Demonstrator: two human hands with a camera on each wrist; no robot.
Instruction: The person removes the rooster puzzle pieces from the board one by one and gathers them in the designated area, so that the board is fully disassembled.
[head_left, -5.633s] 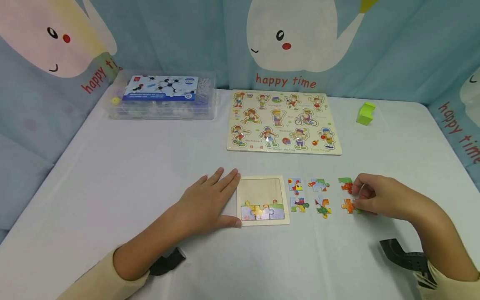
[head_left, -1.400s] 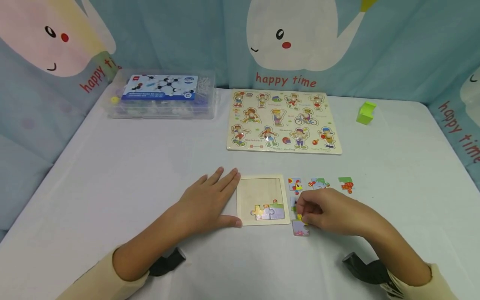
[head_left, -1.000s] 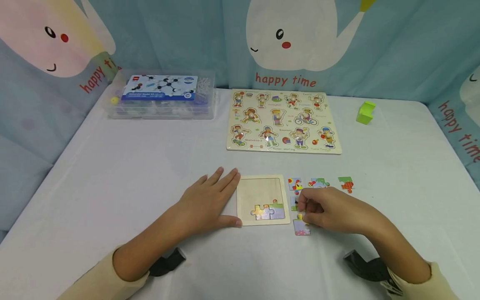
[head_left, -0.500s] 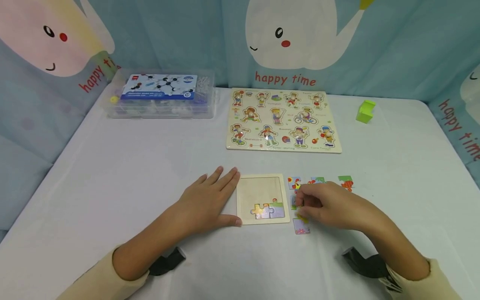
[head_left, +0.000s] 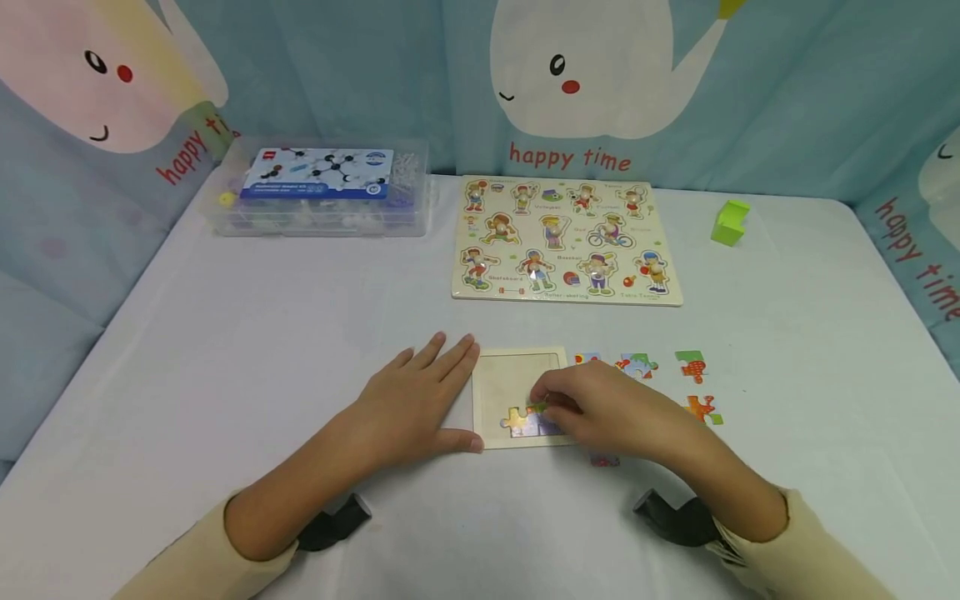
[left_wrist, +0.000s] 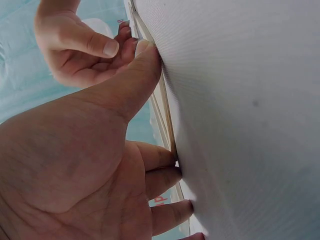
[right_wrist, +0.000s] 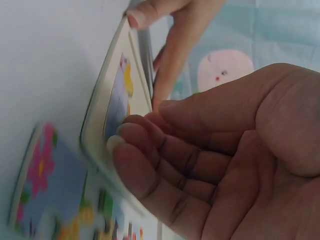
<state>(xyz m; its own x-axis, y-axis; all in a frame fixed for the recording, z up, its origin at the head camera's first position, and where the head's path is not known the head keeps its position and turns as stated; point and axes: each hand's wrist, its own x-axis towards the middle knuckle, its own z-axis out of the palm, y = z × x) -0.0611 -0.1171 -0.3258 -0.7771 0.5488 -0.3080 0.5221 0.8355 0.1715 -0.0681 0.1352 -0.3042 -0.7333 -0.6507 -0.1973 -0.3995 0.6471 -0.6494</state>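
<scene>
My left hand (head_left: 412,408) lies with fingers extended along the left edge of a small square wooden puzzle tray (head_left: 502,379); thumb and fingertips touch its rim. My right hand (head_left: 607,412) reaches over the tray's lower right corner. Its curled thumb and forefinger pinch at a green-and-lavender jigsaw piece (head_left: 550,427), though the contact is partly hidden. Left of it lies a yellowish jigsaw piece (head_left: 517,422). In the right wrist view, the other fingers (right_wrist: 137,165) curl loosely beside the tray. A flowered jigsaw piece (right_wrist: 40,170) rests on the table outside it.
Right of the tray lie several loose pieces, among them a green-blue piece (head_left: 637,365), a green-red piece (head_left: 692,367) and an orange piece (head_left: 701,408). Behind stand a sports peg puzzle board (head_left: 566,242), a clear plastic case (head_left: 322,221) and a green block (head_left: 730,222).
The flowered piece has gone from the tray's lower left corner to the table on the right. My right hand has since moved left onto the tray; my left hand has stayed.
</scene>
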